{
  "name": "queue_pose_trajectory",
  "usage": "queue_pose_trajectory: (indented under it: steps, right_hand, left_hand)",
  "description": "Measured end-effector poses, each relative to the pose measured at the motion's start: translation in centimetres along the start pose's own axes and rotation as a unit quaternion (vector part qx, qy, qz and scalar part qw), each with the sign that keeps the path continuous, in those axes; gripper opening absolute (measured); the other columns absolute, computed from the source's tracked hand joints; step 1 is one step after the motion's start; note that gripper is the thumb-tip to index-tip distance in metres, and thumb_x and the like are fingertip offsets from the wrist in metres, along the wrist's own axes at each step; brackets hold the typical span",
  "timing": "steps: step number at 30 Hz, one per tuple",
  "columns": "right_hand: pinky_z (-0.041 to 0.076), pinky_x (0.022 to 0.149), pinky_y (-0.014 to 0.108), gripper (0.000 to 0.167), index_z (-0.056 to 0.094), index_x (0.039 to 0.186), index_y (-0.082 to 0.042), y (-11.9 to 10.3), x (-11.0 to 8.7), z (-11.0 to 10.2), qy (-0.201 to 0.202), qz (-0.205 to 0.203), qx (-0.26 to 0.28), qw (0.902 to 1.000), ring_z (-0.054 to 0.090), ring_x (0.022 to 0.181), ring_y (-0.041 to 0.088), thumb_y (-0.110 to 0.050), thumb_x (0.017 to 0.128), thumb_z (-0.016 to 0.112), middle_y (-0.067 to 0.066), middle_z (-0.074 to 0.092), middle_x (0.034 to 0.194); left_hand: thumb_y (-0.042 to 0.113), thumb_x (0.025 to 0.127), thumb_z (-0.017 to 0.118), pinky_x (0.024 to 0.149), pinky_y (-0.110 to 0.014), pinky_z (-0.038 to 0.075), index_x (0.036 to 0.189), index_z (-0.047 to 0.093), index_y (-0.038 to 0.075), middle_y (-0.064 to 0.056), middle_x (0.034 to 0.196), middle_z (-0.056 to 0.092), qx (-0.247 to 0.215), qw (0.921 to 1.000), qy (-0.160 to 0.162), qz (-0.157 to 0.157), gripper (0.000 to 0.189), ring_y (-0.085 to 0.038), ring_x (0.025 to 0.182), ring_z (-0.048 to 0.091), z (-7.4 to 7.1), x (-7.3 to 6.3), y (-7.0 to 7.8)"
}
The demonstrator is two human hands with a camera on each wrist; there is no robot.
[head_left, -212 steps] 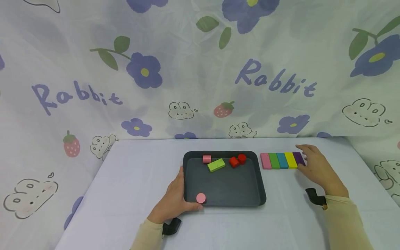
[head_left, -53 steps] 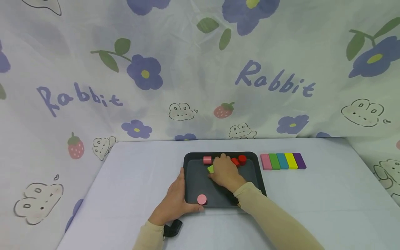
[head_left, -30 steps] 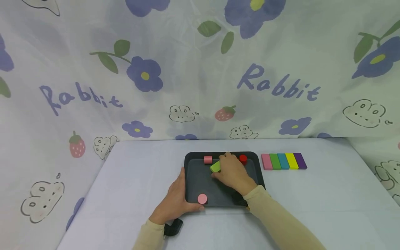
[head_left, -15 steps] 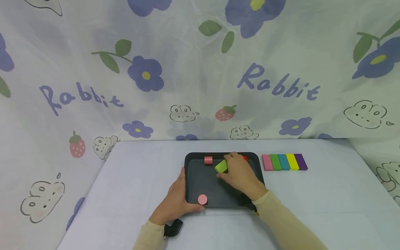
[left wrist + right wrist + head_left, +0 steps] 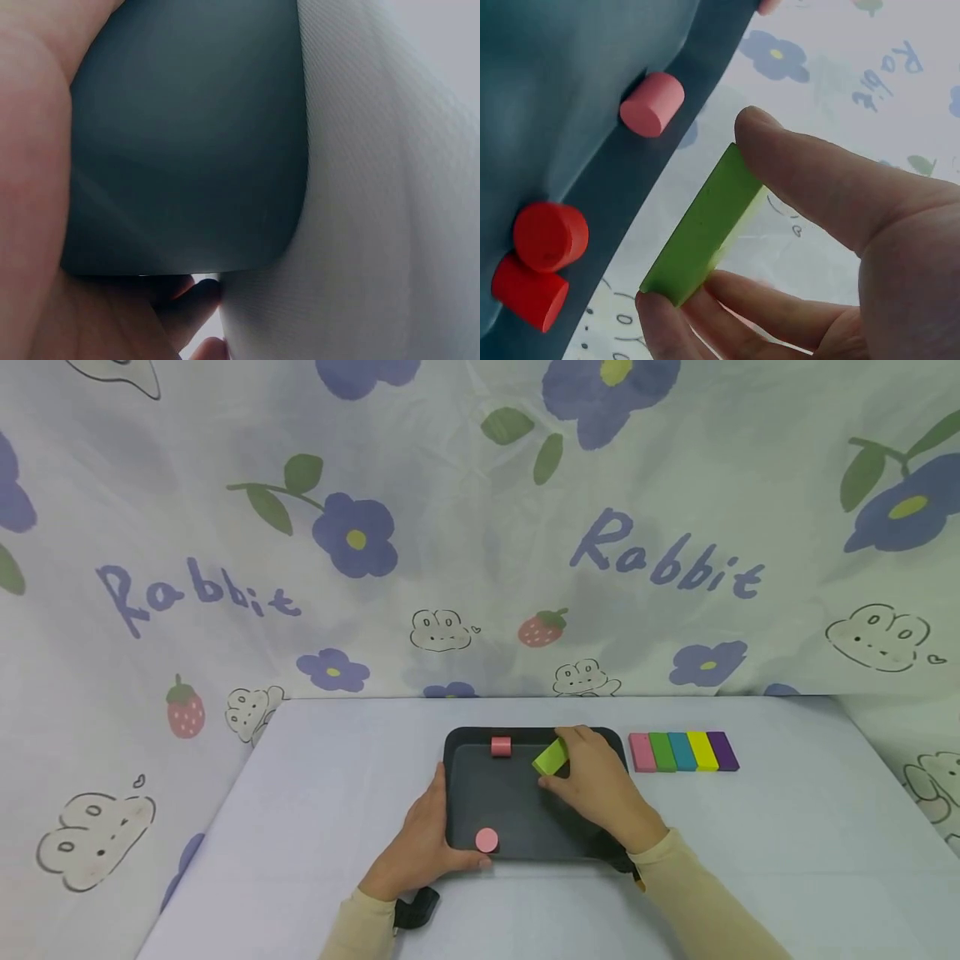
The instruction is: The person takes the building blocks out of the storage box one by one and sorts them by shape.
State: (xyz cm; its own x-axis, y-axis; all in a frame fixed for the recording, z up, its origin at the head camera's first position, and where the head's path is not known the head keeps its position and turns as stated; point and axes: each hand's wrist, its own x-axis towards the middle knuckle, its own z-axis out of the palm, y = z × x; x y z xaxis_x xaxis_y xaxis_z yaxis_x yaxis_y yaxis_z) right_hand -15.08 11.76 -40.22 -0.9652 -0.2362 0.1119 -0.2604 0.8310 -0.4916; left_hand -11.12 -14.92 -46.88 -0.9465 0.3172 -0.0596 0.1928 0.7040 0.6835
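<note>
My right hand (image 5: 603, 789) pinches a light green rectangular block (image 5: 551, 757) between thumb and fingers, over the right part of the dark tray (image 5: 517, 852). The right wrist view shows the green block (image 5: 705, 225) held by its ends, thumb at one and fingertips at the other. My left hand (image 5: 416, 847) lies round the tray's front left corner, fingers along the left side and thumb along the front edge. A pink cylinder (image 5: 500, 747) sits by the back wall and another pink cylinder (image 5: 487, 840) near the thumb. Two red cylinders (image 5: 551, 236) are hidden behind my right hand in the head view.
Right of the tray a row of flat blocks, pink, green (image 5: 662, 752), blue, yellow and purple (image 5: 723, 752), lies side by side on the white tabletop (image 5: 750, 827). A patterned cloth (image 5: 480, 527) hangs behind the table.
My right hand came from the block row to the tray, took hold of the light green block, and has moved right with it, now covering the red cylinders. The left hand stays put.
</note>
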Motion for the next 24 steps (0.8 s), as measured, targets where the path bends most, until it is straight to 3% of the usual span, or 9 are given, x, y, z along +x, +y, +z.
queue_pose_trajectory:
  steps: [10,24]
  right_hand:
    - [0.051,0.097,0.048,0.072,0.056,0.137,0.005,0.9,-1.0,0.0,0.016,-0.004,0.003,0.9999,0.052,0.121,0.038,-0.022,0.078,0.088,0.024,0.055,0.134]
    - [0.052,0.096,0.051,0.070,0.053,0.139,0.007,2.7,-2.4,-1.0,0.046,-0.017,0.011,0.9987,0.056,0.117,0.038,-0.016,0.081,0.085,0.026,0.053,0.135]
  left_hand:
    - [0.059,0.067,0.088,0.118,-0.059,0.018,0.158,-0.010,-0.002,-0.019,0.167,0.001,0.001,1.0000,-0.002,0.005,0.147,-0.038,0.152,0.012,0.1,-0.1,-0.3]
    - [0.056,0.067,0.090,0.118,-0.059,0.018,0.157,-0.008,-0.005,-0.019,0.167,0.002,-0.002,0.9999,0.001,0.015,0.147,-0.038,0.152,0.012,-0.1,-0.4,-0.2]
